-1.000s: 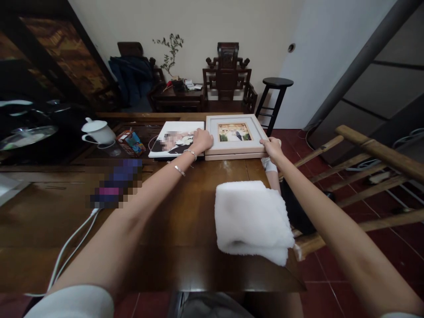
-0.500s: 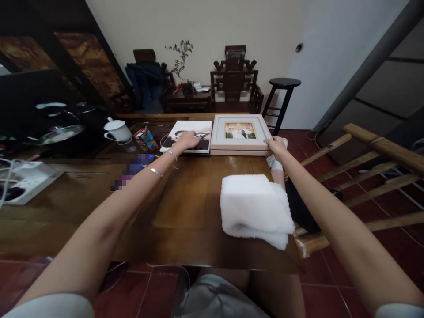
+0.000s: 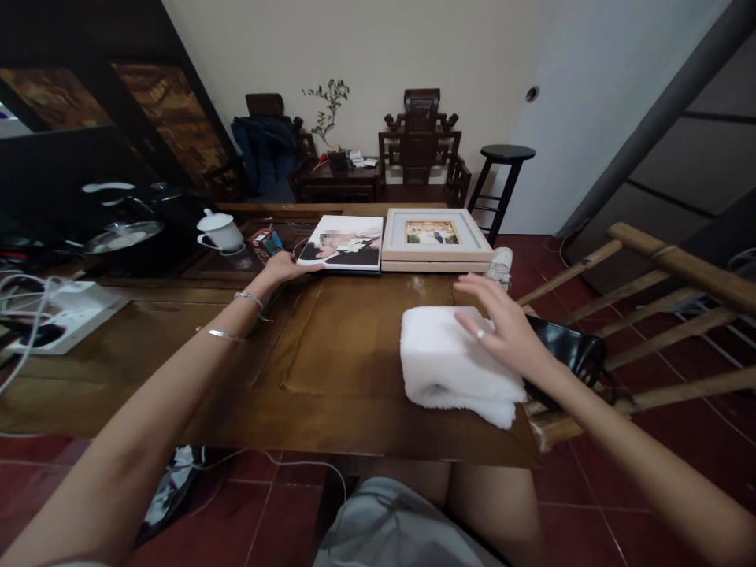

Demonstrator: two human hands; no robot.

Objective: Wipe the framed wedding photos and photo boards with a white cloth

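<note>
My left hand [image 3: 283, 270] is at the near left corner of a white photo album [image 3: 342, 242] with a picture of people on its cover. Its thumb stretches right along the album's near edge; the other fingers are partly hidden, and I cannot tell if it touches. Open, with fingers spread and a ring on one, my right hand [image 3: 502, 324] hovers over the right part of a folded, fluffy white towel [image 3: 434, 358]. Against the album's right side lies a pale pink picture frame [image 3: 437, 264] with a small photo in it, seemingly stacked on another.
On the left of the wooden table [image 3: 348, 339] are a lidded white cup [image 3: 221, 232], a small drink carton [image 3: 264, 242], a glass-lidded pot [image 3: 124, 236] and a white power strip [image 3: 76, 315] with cables. A wooden chair [image 3: 667, 252] with a black bag [image 3: 567, 350] stands right.
My left hand has slid off the album cover to its near left corner. My right hand has left the picture frame and come back over the towel. The frame and album lie almost as before.
</note>
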